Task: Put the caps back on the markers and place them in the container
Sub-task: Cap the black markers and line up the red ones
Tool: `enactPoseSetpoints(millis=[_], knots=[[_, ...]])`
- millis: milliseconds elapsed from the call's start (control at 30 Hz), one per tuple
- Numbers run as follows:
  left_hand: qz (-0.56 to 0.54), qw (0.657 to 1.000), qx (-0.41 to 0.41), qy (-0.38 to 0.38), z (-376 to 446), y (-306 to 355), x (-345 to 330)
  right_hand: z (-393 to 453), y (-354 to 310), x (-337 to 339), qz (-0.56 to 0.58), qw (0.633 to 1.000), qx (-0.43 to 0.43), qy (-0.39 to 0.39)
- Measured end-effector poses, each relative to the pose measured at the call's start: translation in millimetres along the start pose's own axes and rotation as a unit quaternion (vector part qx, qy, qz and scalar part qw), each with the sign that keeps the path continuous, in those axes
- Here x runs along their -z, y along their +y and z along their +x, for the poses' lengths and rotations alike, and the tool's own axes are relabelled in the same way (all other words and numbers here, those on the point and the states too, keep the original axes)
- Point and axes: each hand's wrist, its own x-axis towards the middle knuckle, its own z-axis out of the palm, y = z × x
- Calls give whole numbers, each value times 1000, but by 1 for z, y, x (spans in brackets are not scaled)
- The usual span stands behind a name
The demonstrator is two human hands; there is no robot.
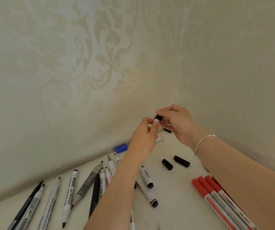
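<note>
Table (pixel 175 205): white, ink-flecked.
Row of uncapped markers (pixel 70 191), 7 to 8 o'clock: light, stiff, smooth-barrelled; likely best held mid-barrel, clear of wet tips.
Three red-capped markers (pixel 216 193), 4 o'clock.
Left hand (pixel 141 140), centre: pinching a white marker (pixel 156 120), mostly hidden.
Right hand (pixel 175 123), 1 o'clock: gripping a black cap (pixel 158 117) at that marker's end; hands together.
Loose black caps (pixel 181 161): small, probably slippery.
Blue cap (pixel 121 148).
Container: not visible.
</note>
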Motion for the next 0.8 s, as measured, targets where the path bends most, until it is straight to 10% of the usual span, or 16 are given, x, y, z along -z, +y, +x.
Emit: enactPoseSetpoints(millis=[800], knots=[[125, 992, -10, 24, 5, -6, -1, 10, 2, -5, -144, 985, 63, 65]])
